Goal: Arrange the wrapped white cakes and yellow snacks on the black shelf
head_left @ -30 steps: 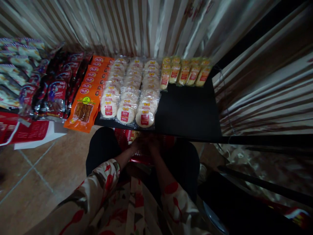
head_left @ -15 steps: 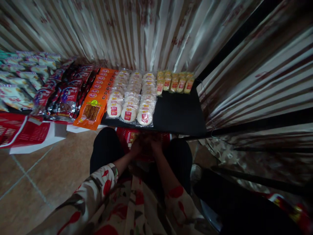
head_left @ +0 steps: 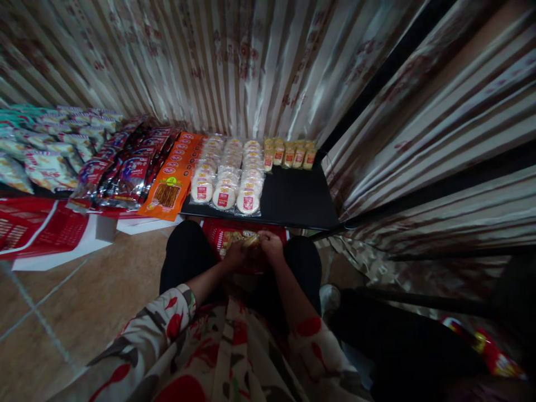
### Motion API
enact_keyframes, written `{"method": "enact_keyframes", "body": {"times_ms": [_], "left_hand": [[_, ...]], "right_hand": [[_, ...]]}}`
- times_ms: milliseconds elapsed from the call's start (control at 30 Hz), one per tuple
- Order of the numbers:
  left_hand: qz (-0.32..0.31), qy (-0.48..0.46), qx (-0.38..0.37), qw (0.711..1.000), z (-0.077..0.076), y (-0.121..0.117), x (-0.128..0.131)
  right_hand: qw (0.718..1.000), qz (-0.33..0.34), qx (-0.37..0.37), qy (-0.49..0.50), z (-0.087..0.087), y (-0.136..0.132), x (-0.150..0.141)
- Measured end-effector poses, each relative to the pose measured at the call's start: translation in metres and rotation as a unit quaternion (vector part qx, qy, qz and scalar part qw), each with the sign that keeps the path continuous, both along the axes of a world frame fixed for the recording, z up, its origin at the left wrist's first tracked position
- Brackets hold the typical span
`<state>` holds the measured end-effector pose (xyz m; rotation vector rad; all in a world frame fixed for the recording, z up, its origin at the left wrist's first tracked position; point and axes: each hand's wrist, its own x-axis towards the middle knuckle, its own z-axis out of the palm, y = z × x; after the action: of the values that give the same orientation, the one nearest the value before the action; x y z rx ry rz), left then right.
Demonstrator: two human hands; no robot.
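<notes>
Both my hands reach down into a red basket [head_left: 218, 231] that sits on the floor between my knees, under the edge of a black shelf [head_left: 293, 195]. My left hand [head_left: 235, 254] and my right hand [head_left: 272, 247] are closed together around small yellow snack packets [head_left: 250, 240] held over the basket. More packets lie inside the basket. On the shelf stand a short row of yellow packets [head_left: 288, 154] at the back and three rows of round white cakes [head_left: 228, 176].
Orange packs [head_left: 173, 178], dark red bags [head_left: 125, 170] and pale green bags [head_left: 46, 148] fill the shelf to the left. Red-and-white cartons [head_left: 46, 234] lie on the tiled floor. Striped curtains hang behind and to the right. A dark frame bar [head_left: 419, 304] crosses the lower right.
The view has pulled back and up, so the shelf looks smaller. My hands have risen slightly in the basket and yellow packets now show between them.
</notes>
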<state>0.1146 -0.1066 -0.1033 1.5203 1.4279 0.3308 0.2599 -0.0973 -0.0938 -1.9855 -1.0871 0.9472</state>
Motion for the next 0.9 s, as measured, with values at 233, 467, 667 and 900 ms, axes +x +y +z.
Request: {"method": "enact_keyframes", "body": {"times_ms": [233,467,667,900], "left_hand": [[-0.006,-0.125,0.006,0.992,0.011,-0.003,-0.005],[0.042,-0.244,-0.079,0.966,0.015,-0.006,0.0],[0.069,-0.331,-0.112,0.934,0.028,-0.008,0.014],[0.095,-0.353,-0.139,0.92,0.051,-0.013,0.026]], "right_hand": [[0.998,0.022,-0.05,-0.02,0.018,-0.005,0.011],[0.991,0.065,-0.063,-0.097,0.047,-0.009,0.013],[0.985,0.06,-0.059,-0.154,0.069,-0.015,0.018],[0.988,0.007,0.018,-0.155,0.084,-0.02,0.019]]}}
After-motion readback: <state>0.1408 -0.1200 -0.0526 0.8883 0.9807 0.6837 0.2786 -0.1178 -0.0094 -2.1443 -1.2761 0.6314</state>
